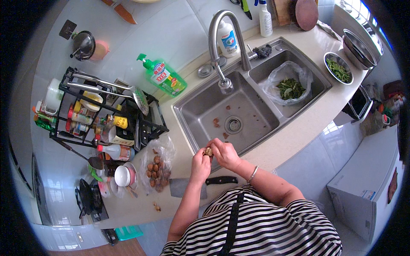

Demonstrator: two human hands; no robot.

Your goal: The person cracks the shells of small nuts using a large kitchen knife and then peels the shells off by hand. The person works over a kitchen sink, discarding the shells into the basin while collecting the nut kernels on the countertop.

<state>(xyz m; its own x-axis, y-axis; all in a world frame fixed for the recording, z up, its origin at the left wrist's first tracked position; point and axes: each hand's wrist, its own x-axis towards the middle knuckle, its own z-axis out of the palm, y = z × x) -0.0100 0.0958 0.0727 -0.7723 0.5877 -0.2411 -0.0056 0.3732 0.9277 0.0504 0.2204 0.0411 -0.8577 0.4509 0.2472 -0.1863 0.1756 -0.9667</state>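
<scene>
Over the near edge of the stainless steel sink (205, 128), my left hand (201, 166) and my right hand (225, 154) meet around a pale, lumpy piece of walnut (208, 151). Fingers of both hands pinch it. Brown shell bits (216, 122) lie in the basin near the drain (233, 124). To the left, a clear plastic bag (161, 148) holds several whole walnuts (155, 167). A cleaver with a black handle (221, 180) rests on the counter, its blade partly behind my left forearm. Small walnut pieces (157, 206) lie on the counter beside it.
The faucet (214, 38) arches over the basin. In the second basin sits a plastic bag (288, 100) of green leaves. A bowl of greens (338, 70) stands at the right. At the left are a green soap bottle (166, 78), a black spice rack (102, 118) and stacked bowls (122, 176).
</scene>
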